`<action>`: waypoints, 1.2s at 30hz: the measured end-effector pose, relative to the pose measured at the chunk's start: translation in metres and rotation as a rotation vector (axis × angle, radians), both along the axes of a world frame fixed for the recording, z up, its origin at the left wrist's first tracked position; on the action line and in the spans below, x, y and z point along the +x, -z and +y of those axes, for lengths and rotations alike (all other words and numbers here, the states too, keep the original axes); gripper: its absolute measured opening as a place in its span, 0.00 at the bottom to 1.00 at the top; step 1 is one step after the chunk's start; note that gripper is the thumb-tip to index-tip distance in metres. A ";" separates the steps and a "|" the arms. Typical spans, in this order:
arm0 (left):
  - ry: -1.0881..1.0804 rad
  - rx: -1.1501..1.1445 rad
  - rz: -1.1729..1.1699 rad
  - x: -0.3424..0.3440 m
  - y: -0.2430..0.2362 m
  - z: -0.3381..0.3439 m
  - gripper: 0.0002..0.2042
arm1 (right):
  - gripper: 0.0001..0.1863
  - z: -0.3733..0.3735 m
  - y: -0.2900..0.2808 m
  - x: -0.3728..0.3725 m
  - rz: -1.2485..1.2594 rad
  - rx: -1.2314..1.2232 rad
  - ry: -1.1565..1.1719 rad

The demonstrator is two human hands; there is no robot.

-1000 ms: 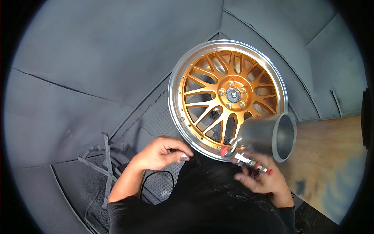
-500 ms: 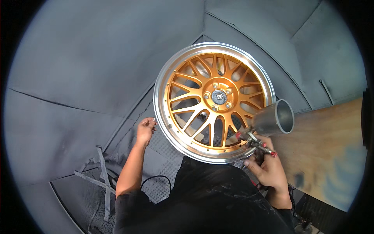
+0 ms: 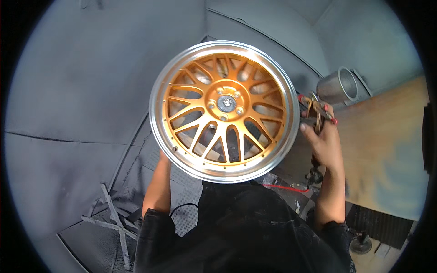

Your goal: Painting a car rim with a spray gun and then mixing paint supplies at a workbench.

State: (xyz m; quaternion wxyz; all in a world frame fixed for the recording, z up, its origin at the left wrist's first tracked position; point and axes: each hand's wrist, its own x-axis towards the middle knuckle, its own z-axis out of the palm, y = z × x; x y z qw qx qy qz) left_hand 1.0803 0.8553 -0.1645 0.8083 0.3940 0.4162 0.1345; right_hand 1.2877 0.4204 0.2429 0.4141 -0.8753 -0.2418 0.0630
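A wheel rim (image 3: 232,85) with gold spokes and a polished silver lip faces up in front of me, its dark centre cap in the hub. My right hand (image 3: 327,142) is closed round a spray gun (image 3: 315,113) just to the right of the rim's edge. A metal paint cup (image 3: 333,88) sits on the gun, its round end turned to the right. My left hand (image 3: 164,156) is mostly hidden behind the rim's lower left edge. Only its wrist side shows, so its fingers and grip cannot be made out.
Grey overspray-covered sheeting (image 3: 77,91) forms the walls on the left and far side. A wooden board (image 3: 378,145) stands at the right. A red hose (image 3: 287,187) runs below the gun. Tape strips (image 3: 116,218) cross at the lower left, near a black cable (image 3: 184,205).
The wheel rim has shifted left in view. My right hand has moved the spray gun up and away from the rim's lower right edge. My left hand has slipped behind the rim.
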 end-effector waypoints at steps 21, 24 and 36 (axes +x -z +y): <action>1.149 0.376 0.069 -0.066 -0.055 -0.267 0.21 | 0.38 -0.093 0.026 -0.020 0.480 -0.100 -0.313; 1.101 0.418 0.318 -0.071 -0.047 -0.258 0.21 | 0.38 -0.078 0.021 -0.017 0.520 -0.136 -0.486; 0.375 -0.092 0.333 -0.053 -0.058 -0.232 0.12 | 0.27 0.036 0.005 0.003 -0.016 0.060 -0.460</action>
